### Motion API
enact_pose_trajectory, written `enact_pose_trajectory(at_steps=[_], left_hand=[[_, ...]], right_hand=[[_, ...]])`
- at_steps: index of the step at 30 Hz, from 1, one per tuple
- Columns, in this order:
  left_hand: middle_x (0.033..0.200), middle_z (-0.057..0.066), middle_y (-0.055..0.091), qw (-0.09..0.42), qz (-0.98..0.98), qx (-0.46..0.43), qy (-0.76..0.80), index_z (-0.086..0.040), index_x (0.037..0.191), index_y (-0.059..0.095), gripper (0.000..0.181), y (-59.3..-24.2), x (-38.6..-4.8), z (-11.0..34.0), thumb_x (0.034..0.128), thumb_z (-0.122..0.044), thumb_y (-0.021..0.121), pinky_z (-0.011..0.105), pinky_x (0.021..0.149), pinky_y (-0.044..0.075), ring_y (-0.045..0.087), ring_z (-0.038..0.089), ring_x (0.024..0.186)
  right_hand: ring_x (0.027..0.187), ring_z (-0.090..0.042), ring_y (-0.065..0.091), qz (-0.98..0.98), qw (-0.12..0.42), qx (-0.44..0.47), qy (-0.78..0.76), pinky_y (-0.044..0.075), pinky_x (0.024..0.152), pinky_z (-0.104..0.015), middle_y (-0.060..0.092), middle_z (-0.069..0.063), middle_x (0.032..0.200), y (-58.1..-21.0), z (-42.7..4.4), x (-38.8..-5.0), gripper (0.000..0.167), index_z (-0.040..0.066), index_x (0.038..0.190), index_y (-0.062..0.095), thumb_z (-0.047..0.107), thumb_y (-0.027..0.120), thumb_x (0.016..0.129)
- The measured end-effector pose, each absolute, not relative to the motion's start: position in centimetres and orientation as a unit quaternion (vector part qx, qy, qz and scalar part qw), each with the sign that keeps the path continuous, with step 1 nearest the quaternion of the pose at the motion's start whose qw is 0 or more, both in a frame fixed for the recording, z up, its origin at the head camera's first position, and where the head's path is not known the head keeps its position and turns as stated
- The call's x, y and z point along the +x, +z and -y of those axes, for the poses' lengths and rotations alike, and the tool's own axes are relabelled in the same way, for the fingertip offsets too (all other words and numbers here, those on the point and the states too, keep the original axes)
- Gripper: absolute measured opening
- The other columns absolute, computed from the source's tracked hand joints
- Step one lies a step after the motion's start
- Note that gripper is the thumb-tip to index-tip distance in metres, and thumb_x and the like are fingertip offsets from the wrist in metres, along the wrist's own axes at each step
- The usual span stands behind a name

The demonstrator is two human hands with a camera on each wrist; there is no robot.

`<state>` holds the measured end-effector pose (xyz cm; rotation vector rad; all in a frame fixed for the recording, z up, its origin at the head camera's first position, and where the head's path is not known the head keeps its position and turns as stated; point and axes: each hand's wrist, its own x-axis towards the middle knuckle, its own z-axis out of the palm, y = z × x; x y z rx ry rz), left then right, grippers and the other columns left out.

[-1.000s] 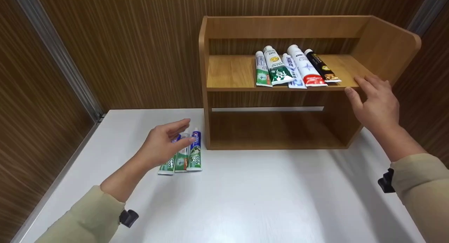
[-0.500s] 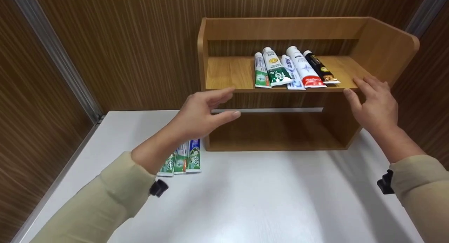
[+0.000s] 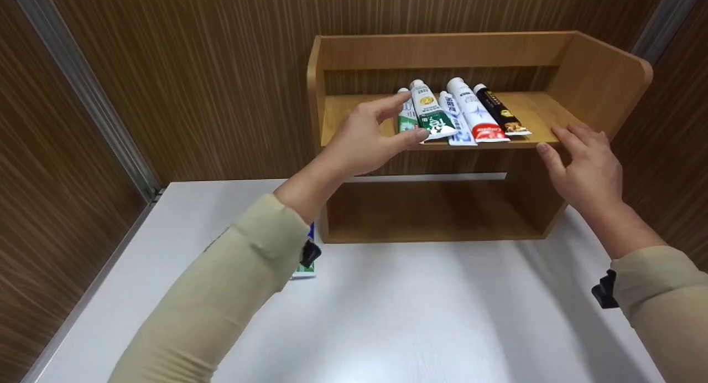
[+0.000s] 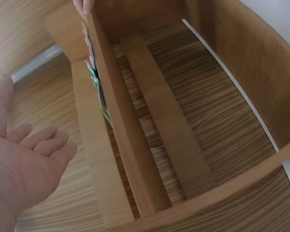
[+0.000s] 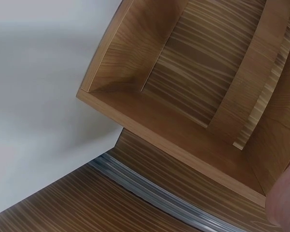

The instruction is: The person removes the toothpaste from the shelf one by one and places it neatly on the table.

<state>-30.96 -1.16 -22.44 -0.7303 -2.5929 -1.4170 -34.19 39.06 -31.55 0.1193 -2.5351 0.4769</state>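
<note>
Striped brown wood-grain panels [image 3: 221, 84] enclose a white table [image 3: 415, 305]; taking the back wall as the person's 12 o'clock, a metal strip [image 3: 83, 89] climbs between 10 and 11. At 1 o'clock stands a smooth wooden shelf unit [image 3: 442, 51], its upper corners rounded. Five toothpaste tubes lie side by side on its upper board [image 3: 333, 114], caps towards the wall, visible flat ends towards the front edge. Leftmost, a slim green-and-white tube [image 3: 407, 115] points near 12; next come a fatter one with a dark-green end [image 3: 427, 103], a blue-and-white one [image 3: 456, 119], a red-ended Colgate [image 3: 474, 109] and a glossy black one [image 3: 499, 109], long axes slanting roughly from 11 to 5.

I see the left hand [image 3: 370, 136] at 12 o'clock, holding nothing, fingers extended and thumb apart, before the two leftmost tubes. Between 1 and 2, the right hand [image 3: 587, 167] rests on the board's front edge, fingers loosely spread. At 11 o'clock, another tube [image 3: 305, 272] lies on the table, mostly hidden by the left sleeve [image 3: 238, 272].
</note>
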Motion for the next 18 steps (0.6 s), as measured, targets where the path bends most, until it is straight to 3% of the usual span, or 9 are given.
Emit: enact_pose_trajectory(at_steps=[6, 13, 18], left_hand=[[0.162, -0.001, 0.047, 0.048, 0.861, -0.235, -0.449, -0.030, 0.167, 0.037, 0.083, -22.6, -33.2, -0.1, 0.0964, -0.051, 0.076, 0.025, 0.112, 0.045, 0.047, 0.016, 0.142], [0.163, 0.004, 0.045, 0.032, 0.866, -0.225, -0.445, -0.031, 0.168, 0.033, 0.086, -23.7, -34.8, -0.7, 0.0962, -0.056, 0.074, 0.022, 0.098, 0.050, 0.055, 0.014, 0.122], [0.165, 0.003, 0.042, 0.019, 0.878, -0.217, -0.427, -0.033, 0.169, 0.030, 0.091, -24.2, -35.4, -1.0, 0.0938, -0.062, 0.072, 0.026, 0.100, 0.050, 0.053, 0.014, 0.123]], right_hand=[[0.157, -0.046, 0.026, 0.946, 0.269, 0.037, 0.176, 0.008, 0.131, -0.054, 0.039, -0.027, 0.164, -31.7, -38.9, -34.2, 0.064, 0.011, 0.162, 0.045, 0.050, 0.048, 0.111], [0.156, -0.046, 0.026, 0.945, 0.271, 0.044, 0.177, 0.008, 0.131, -0.054, 0.039, -0.027, 0.164, -31.8, -38.8, -34.3, 0.065, 0.011, 0.161, 0.047, 0.051, 0.049, 0.110], [0.157, -0.045, 0.024, 0.947, 0.266, 0.044, 0.177, 0.008, 0.131, -0.053, 0.039, -0.027, 0.164, -31.7, -38.7, -34.2, 0.066, 0.012, 0.162, 0.045, 0.053, 0.047, 0.110]])
